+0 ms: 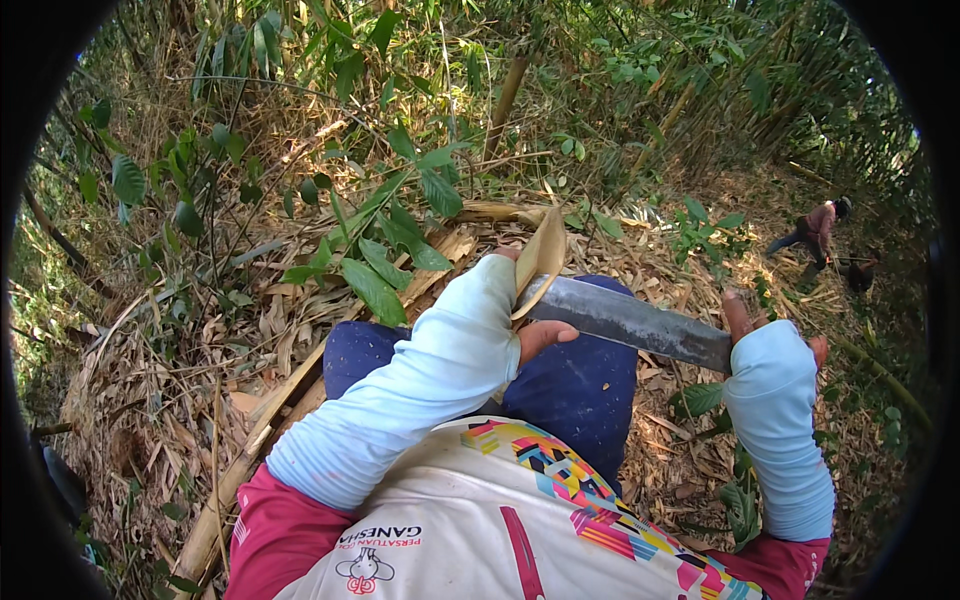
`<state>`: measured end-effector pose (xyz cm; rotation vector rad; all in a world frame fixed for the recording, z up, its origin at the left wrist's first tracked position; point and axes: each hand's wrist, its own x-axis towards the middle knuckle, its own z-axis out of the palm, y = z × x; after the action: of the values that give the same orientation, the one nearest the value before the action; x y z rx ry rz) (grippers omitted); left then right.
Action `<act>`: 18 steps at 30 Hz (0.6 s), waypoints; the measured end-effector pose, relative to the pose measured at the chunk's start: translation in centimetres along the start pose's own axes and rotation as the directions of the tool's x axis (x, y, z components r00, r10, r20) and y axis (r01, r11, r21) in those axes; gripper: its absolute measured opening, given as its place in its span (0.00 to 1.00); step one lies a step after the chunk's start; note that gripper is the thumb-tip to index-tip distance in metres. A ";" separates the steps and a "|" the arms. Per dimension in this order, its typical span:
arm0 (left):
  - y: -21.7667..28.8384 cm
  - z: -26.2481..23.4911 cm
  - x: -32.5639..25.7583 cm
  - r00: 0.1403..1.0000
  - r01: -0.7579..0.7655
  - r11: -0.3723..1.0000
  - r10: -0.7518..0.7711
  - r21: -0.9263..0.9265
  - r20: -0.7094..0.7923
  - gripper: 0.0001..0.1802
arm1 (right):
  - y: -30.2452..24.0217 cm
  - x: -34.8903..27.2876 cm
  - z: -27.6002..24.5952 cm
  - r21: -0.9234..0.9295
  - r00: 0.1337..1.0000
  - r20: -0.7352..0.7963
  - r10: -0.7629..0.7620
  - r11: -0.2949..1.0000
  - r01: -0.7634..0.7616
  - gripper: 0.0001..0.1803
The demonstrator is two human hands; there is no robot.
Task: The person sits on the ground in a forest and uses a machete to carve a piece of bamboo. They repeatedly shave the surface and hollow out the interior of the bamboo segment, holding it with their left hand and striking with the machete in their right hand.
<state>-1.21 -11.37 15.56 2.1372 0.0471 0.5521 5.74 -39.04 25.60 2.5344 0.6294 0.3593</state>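
Note:
My right hand is closed at the handle end of a machete, whose wide, dark grey blade points left across my knees. The handle itself is hidden by my hand and pale blue sleeve. Around the blade's far end is a curled, tan dry sheath, perhaps from bamboo. My left hand grips this sheath, with the thumb stretched out below the blade. Most of the left fingers are hidden behind the sleeve and sheath.
A split pale log or bamboo pole lies at my left. Leafy green stems stand just ahead. Dry leaves cover the ground. Another person bends over at the far right, near bamboo clumps.

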 end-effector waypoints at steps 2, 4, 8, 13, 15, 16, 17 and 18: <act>0.0 0.1 0.0 0.999 0.054 0.998 -0.054 0.022 0.007 0.39 | 0.1 0.0 0.7 -0.055 0.997 -0.069 -0.037 0.998 0.033 0.28; 0.2 -0.1 0.2 0.989 0.142 0.989 -0.144 0.041 0.034 0.38 | 0.0 0.5 0.6 -0.013 1.000 0.012 -0.010 1.000 0.010 0.28; -1.1 0.6 0.2 0.996 0.072 0.996 -0.075 -0.055 -0.040 0.37 | 0.3 0.6 2.0 0.049 0.996 0.043 0.073 0.996 -0.075 0.28; -2.8 0.9 0.9 0.988 0.152 0.953 -0.152 -0.262 0.020 0.37 | -0.3 1.3 0.3 0.171 0.997 0.070 0.010 0.985 -0.021 0.31; -2.4 0.3 0.7 0.981 0.194 0.921 -0.191 -0.337 0.043 0.40 | 0.1 1.3 1.2 0.320 1.000 0.024 -0.004 0.947 -0.004 0.34; -2.2 0.1 0.8 0.977 0.211 0.902 -0.203 -0.376 0.062 0.41 | 0.6 1.2 2.1 0.427 1.000 -0.003 0.012 0.904 -0.009 0.35; -2.2 0.0 0.8 0.972 0.232 0.879 -0.222 -0.417 0.074 0.42 | 1.0 1.3 3.0 0.531 0.999 -0.033 0.021 0.847 0.000 0.37; -2.3 -0.2 0.8 0.967 0.252 0.853 -0.240 -0.457 0.085 0.44 | 1.3 1.6 3.4 0.663 0.999 0.035 0.040 0.747 -0.053 0.38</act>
<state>-0.19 -9.66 14.14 1.6341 0.1577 0.3405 8.86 -40.62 23.63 3.2383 0.7967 0.1303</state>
